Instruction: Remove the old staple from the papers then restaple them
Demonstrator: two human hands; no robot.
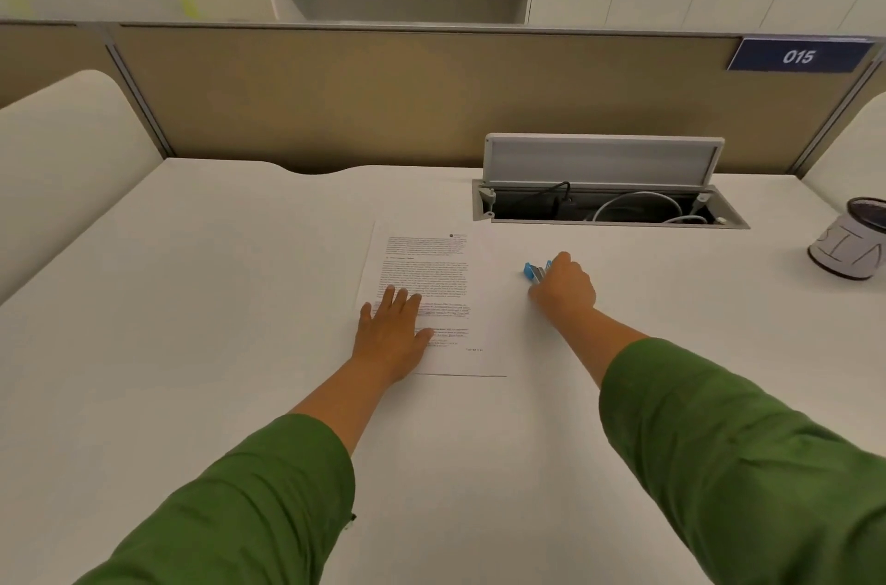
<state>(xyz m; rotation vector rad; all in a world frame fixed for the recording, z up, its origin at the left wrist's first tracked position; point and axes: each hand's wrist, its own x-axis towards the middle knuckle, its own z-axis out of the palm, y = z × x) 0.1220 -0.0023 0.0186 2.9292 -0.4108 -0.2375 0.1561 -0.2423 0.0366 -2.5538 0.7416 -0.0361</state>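
Head view tells me I'm early on: my left hand (pixel 390 335) lies flat on the papers (pixel 431 297) mid-desk, my right hand (pixel 563 285) grips the blue stapler (pixel 533 272) beside them, staple unseen.

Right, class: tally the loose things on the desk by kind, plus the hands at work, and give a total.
Stapled papers: 1, under the flat left hand
Blue stapler: 1, gripped by the right hand
Small bin: 1, at the desk's right edge
Hands: 2
Total: 5
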